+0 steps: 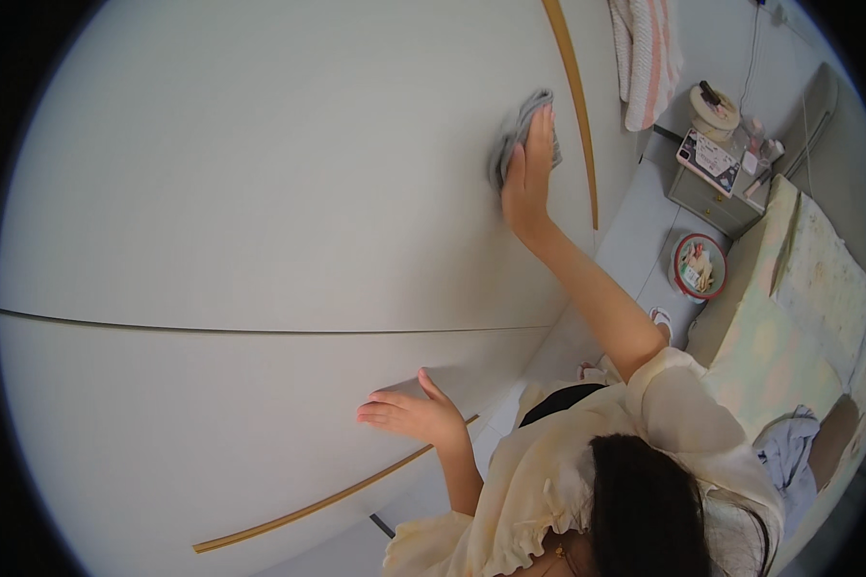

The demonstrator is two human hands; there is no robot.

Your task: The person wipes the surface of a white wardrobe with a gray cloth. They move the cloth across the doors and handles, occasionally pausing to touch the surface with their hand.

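Observation:
My right hand (530,177) presses a bunched grey cloth (504,155) against a large pale cabinet door (296,173). The fingers lie flat over the cloth and hide part of it. Just beyond it runs a long gold handle strip (577,94) along the door's edge. My left hand (411,415) holds nothing; its thumb is spread from the fingers. It is at the second pale door (224,411), past the dark seam between the two; whether the palm touches is unclear. A second gold strip (317,503) lies below this hand.
A striped towel (649,65) hangs at upper right. A grey bedside cabinet (714,202) bears a patterned tablet-like case (709,161) and a round tub (714,115). A red-rimmed bin (698,267) stands on the tiled floor beside a bed (772,346) with clothing (794,454) on it.

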